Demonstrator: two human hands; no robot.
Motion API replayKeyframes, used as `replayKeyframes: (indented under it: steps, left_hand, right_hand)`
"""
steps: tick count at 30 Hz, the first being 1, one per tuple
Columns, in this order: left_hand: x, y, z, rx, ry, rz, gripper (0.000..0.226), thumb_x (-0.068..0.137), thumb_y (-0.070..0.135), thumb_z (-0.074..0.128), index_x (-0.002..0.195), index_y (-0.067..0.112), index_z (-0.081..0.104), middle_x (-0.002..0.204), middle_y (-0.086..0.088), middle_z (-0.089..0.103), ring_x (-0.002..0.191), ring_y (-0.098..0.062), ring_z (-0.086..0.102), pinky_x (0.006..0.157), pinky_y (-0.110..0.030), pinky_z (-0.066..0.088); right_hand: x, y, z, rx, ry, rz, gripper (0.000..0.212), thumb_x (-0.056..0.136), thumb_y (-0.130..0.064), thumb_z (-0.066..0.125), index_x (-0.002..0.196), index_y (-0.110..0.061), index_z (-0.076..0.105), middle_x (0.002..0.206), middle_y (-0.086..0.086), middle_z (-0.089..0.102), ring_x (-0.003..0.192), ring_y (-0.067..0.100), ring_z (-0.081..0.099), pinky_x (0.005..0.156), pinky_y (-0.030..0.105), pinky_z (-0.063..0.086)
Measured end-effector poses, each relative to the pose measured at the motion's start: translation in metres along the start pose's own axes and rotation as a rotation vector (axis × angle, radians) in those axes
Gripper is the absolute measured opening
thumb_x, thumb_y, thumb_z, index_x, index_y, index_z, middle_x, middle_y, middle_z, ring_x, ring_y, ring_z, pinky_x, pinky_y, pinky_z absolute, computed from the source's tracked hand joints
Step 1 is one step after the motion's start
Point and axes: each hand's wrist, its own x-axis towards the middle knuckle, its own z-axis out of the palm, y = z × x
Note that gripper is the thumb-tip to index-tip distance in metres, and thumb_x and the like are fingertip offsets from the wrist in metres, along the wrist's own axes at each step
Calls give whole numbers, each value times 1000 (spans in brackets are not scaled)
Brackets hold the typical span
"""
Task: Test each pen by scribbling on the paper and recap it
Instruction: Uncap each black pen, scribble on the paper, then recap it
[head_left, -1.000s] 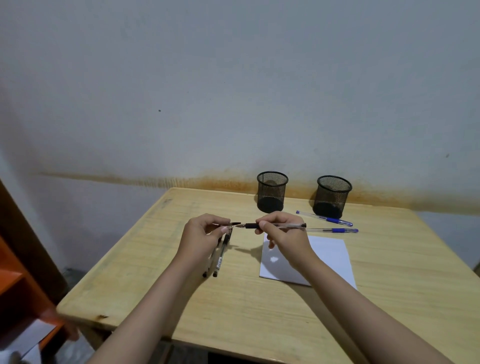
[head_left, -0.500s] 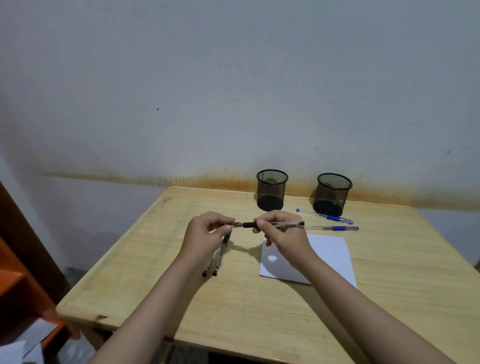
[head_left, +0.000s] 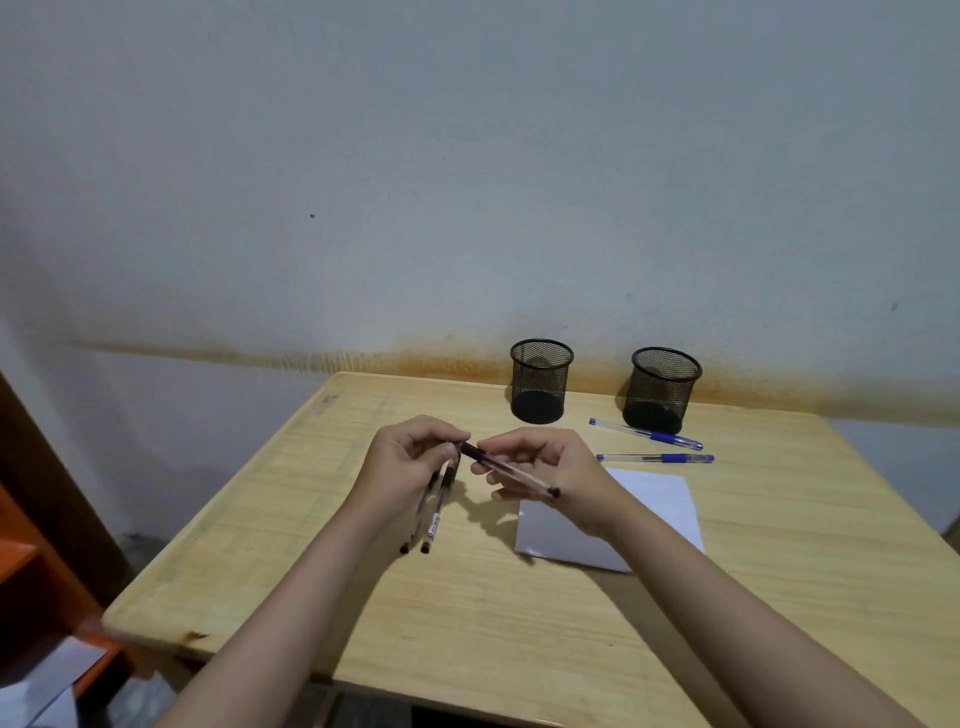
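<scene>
Both hands up over the wooden table (head_left: 467, 623), near centre. R hand (head_left: 550, 478) pinches a clear black-ink pen (head_left: 511, 472) w/ thumb + fingers. Pen's long axis runs diagonal: black grip end up-left toward the L hand (head_left: 410, 462), black end plug down-right over the paper's edge. L hand's fingertips closed at pen's grip end; cap there, can't tell for sure. L hand also clasps two more black pens (head_left: 435, 506), roughly parallel, pointing down toward the near table edge. White paper (head_left: 660, 512) lies flat under R wrist. Two blue pens (head_left: 655, 458) lie past the paper, just before two black mesh cups (head_left: 541, 382).
</scene>
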Motion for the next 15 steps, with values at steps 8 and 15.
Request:
replayKeyframes:
  steps: [8,15]
  left_hand:
    - [-1,-22,-5,68,44,-195,33,84,7,66,109,29,68,114,5,65,109,-6,57,87,-18,45]
    - [-15,-67,-52,724,-133,-201,43,91,31,55,133,20,51,145,1,44,136,-17,36,115,-42,21]
  right_hand:
    - [18,13,19,-103,239,268,19,79,1,70,97,-6,69,83,19,70,62,20,65,65,34,54]
    - [39,40,28,-302,390,351,29,76,-5,77,100,-3,62,77,19,71,64,25,72,70,39,61]
